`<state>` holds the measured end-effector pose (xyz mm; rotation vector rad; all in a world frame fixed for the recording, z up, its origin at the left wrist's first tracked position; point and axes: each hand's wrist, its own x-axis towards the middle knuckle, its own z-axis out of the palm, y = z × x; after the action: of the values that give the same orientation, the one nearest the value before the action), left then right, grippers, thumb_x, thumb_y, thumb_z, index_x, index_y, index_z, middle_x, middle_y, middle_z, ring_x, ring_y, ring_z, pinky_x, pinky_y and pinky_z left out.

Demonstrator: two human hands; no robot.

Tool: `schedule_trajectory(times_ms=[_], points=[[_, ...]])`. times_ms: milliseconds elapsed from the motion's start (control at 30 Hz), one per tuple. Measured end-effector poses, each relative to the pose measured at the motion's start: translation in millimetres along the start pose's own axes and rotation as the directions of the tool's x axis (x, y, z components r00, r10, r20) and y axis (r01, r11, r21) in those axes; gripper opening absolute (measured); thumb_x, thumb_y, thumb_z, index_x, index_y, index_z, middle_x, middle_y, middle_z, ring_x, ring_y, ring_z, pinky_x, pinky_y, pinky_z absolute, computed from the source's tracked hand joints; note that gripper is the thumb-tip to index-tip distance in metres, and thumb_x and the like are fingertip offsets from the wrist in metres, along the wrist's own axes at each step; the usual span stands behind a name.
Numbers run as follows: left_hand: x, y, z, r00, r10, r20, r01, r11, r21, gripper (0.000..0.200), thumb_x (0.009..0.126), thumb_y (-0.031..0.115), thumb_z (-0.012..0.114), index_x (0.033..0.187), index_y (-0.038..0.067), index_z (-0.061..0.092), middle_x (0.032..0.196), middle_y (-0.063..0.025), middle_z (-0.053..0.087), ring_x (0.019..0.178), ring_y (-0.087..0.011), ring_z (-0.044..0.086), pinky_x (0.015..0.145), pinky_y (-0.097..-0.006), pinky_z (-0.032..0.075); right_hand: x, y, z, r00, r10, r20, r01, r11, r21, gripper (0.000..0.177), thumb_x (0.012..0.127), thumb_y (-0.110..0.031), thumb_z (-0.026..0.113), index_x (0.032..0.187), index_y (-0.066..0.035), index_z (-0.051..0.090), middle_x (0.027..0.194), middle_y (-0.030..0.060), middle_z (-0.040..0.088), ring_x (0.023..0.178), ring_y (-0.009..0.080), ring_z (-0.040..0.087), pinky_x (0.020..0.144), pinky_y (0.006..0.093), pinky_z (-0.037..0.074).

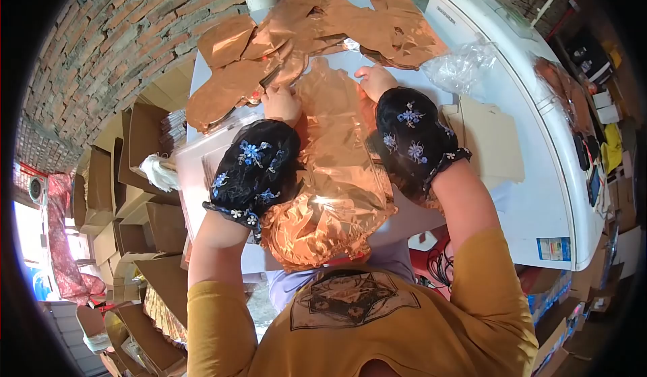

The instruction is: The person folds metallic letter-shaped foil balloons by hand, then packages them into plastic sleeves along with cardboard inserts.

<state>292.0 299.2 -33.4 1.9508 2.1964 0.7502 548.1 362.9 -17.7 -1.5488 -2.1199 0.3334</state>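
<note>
- Working at a white desk point(345, 62): left hand point(282, 104) and right hand point(375, 81) sit on either side of the copper foil sheet point(333, 127), near its far end.
- Left hand: fingers bent at the sheet's left edge; cannot tell if they pinch it.
- Right hand: fingers bent inward by the sheet's upper right edge, thumb side up; grip on the foil cannot be told.
- Foil sheet: middle of desk, running from between the hands toward the person; near end crumpled and shiny, hanging at the near desk edge, above the lap.
- Far side: copper foil pieces point(236, 94) in an overlapping heap, just beyond both hands; little room there.
- Desk top shows in a small patch between heap and sheet, plus a strip right of the right hand.
- Left side: clear plastic point(192, 158) along the desk edge, beside the left sleeve point(253, 168).
- Right side: clear bag point(465, 67), then beige card point(492, 137), near the right sleeve point(411, 134).
- Far right: white appliance point(539, 181), blue label low down; limits space that way.
- Room: brick wall point(121, 46) behind, cardboard boxes point(151, 235) stacked left.
</note>
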Motion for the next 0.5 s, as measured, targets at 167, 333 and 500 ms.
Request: schedule_trajectory(times_ms=[167,333,500], points=[[1,1,-1,0.999,-0.03,0.022,0.03,1.0,-0.002,0.029,0.084,0.026,0.057,0.106,0.012,0.071,0.127,-0.0254,0.054,0.118,-0.0456,0.047,0.101,-0.0486,0.039,-2,-5,0,1.0,0.011,0.027,-0.01,1.0,-0.01,0.029,0.083,-0.011,0.062,0.107,-0.024,0.071,0.102,0.018,0.057,0.093,0.033,0.062,0.083,0.04,0.05],[1,-4,8,0.999,-0.036,-0.019,0.036,0.999,0.009,0.028,0.085,0.026,0.056,0.104,0.013,0.071,0.117,-0.0202,0.061,0.116,-0.0416,0.049,0.1,-0.0494,0.037,-5,-9,-2,1.0,0.001,0.025,0.0,0.999,-0.051,0.03,0.084,-0.012,0.061,0.108,-0.025,0.071,0.106,0.0192,0.056,0.095,0.0342,0.062,0.085,0.0405,0.049],[-1,4,-4,1.0,-0.007,-0.006,0.007,0.999,0.047,0.031,0.086,0.029,0.056,0.107,0.012,0.07,0.122,-0.0196,0.061,0.12,-0.04,0.048,0.101,-0.0488,0.037,-2,-3,-3,0.995,-0.103,0.006,0.104,0.994,-0.041,0.031,0.084,-0.014,0.058,0.113,-0.02,0.069,0.112,0.0225,0.061,0.102,0.0361,0.061,0.089,0.0405,0.049]])
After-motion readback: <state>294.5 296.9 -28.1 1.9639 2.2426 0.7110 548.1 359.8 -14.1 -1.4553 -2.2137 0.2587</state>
